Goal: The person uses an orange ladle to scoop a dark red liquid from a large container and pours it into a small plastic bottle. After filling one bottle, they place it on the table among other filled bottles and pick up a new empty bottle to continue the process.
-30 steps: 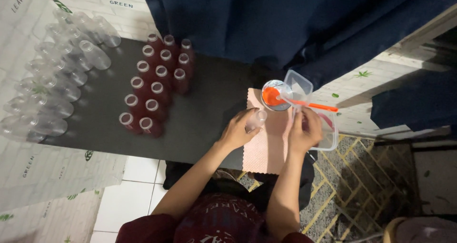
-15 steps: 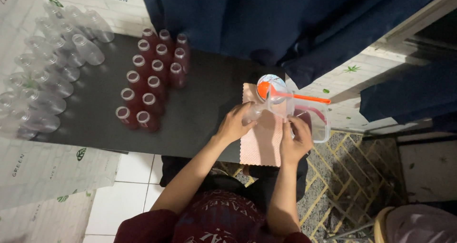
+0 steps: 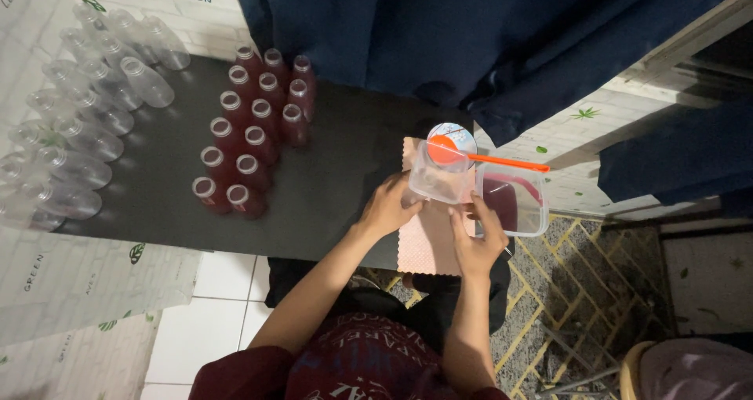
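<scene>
- While the person leans over the dark table, both hands meet above the pink cloth, which I take as the landmark for everything else.
- Left hand: at the cloth's left edge, fingers curled around something small and clear beneath the clear plastic jug; I cannot tell exactly what it is.
- Right hand: over the cloth's right side, fingers half-open and pointing up, fingertips at the jug's lower edge; whether it grips or only steadies I cannot tell.
- The jug sits at the cloth's far end, tilted, with an orange ladle lying across it.
- Thin clear plastic like this looks light and slightly flexible; squeezed hard, its walls would likely bow. Wet sides could be slippery, so a hold low on the body, with the other hand under the base, seems safest.
- Just right of the cloth stands a clear rectangular tub holding dark red liquid; it would slosh if nudged.
- Well left of the cloth, filled red bottles stand uncapped in rows, easily toppled.
- Farther left, empty clear bottles lie on their sides.
</scene>
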